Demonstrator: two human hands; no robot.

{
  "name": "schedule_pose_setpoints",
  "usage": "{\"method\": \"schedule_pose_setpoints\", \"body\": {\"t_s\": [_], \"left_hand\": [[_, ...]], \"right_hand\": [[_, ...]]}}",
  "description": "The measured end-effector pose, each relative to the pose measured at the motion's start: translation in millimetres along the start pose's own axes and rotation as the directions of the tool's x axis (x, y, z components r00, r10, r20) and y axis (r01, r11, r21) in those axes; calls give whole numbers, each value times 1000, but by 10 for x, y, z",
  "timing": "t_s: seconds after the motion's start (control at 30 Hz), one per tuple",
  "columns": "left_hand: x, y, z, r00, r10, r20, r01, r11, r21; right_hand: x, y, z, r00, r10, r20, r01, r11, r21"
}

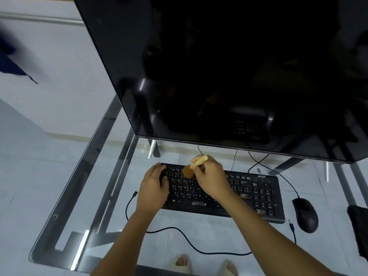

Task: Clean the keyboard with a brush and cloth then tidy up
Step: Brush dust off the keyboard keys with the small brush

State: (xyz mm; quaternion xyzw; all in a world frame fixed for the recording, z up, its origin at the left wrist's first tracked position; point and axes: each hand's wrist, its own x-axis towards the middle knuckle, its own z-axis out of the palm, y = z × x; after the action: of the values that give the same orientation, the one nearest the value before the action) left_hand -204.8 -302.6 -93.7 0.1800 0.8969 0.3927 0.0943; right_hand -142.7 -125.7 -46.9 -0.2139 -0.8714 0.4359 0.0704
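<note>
A black keyboard (pixel 251 193) lies on the glass desk (pixel 95 176) below the monitor. My right hand (pixel 213 179) grips a small brush (pixel 194 166) with a pale wooden handle and brown bristles. The bristles rest on the upper left rows of keys. My left hand (pixel 153 186) lies over the keyboard's left end, fingers curled on its edge. A dark cloth (pixel 358 226) sits at the desk's right edge, partly cut off by the frame.
A large black monitor (pixel 239 76) hangs over the back of the desk. A black mouse (pixel 305 215) sits right of the keyboard. A loose black cable (pixel 179 234) curls across the glass in front. My feet in sandals (pixel 182 262) show through the glass.
</note>
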Motion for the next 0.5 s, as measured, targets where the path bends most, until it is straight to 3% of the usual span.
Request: {"method": "schedule_pose_setpoints", "body": {"t_s": [0.07, 0.13, 0.2, 0.3, 0.43, 0.5], "left_hand": [[-9, 6, -5, 1000, 7, 8, -7, 1000, -14], [-18, 19, -4, 1000, 13, 7, -13, 999, -32], [-38, 36, 2, 1000, -3, 5, 4, 997, -78], [-62, 7, 18, 998, -63, 10, 64, 981, -181], [-75, -2, -11, 988, -156, 7, 153, 956, -250], [-95, -2, -34, 985, -169, 46, 175, 950, -257]], "right_hand": [[24, -48, -5, 997, -22, -76, 25, 999, 45], [50, -80, 42, 999, -29, 33, 27, 998, 58], [50, -100, 106, 993, -44, 113, 48, 998, -40], [83, -102, 146, 998, -54, -40, 53, 998, -24], [101, -139, 227, 996, -32, 87, 38, 997, -70], [136, -167, 225, 1000, -20, -14, 18, 994, -106]]}}
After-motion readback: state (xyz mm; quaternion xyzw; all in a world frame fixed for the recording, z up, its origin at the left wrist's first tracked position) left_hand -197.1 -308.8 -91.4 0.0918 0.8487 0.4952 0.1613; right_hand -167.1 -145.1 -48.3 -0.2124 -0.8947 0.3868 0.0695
